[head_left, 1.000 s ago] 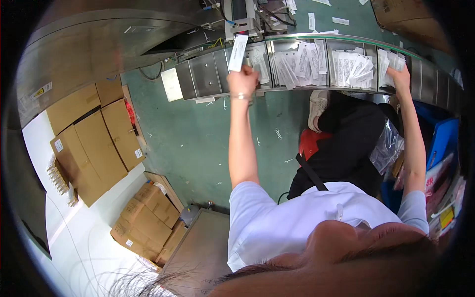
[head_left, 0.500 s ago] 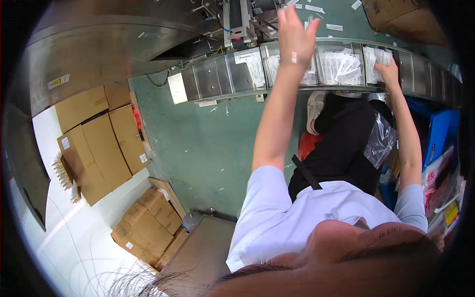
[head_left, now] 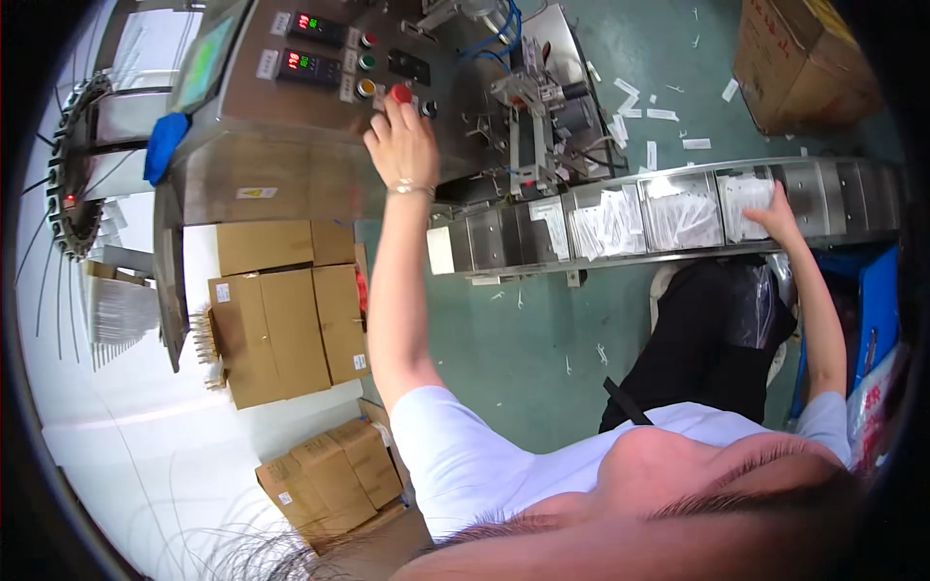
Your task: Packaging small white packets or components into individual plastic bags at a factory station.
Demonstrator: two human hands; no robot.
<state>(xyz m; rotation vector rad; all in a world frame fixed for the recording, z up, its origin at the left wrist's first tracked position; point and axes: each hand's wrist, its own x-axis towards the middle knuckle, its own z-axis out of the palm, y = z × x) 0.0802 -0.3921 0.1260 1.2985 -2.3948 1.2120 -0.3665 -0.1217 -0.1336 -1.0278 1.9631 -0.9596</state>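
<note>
My left hand (head_left: 403, 150) is raised to a metal control panel, its fingers stretched out and their tips at a round red push button (head_left: 400, 94). Over at the right, my right hand (head_left: 778, 221) reaches into a compartment of a metal conveyor trough. Its thumb and fingers grip the edge of a batch of small flat white packets (head_left: 744, 197); some of the fingers are hidden. Neighbouring compartments hold more white packets (head_left: 681, 221), lying in loose piles.
Left of the trough stands the steel machine (head_left: 291, 165) with lit displays and further buttons. A belt mechanism (head_left: 531, 145) adjoins the trough's far side. Cardboard boxes (head_left: 281, 324) stand at the left, another carton (head_left: 804, 68) far right. White slips litter the green floor. A blue crate (head_left: 877, 300) is near right.
My left hand has moved left from above the trough to the red button. My right hand stays at the packets. The view has shifted left, bringing the control panel into sight.
</note>
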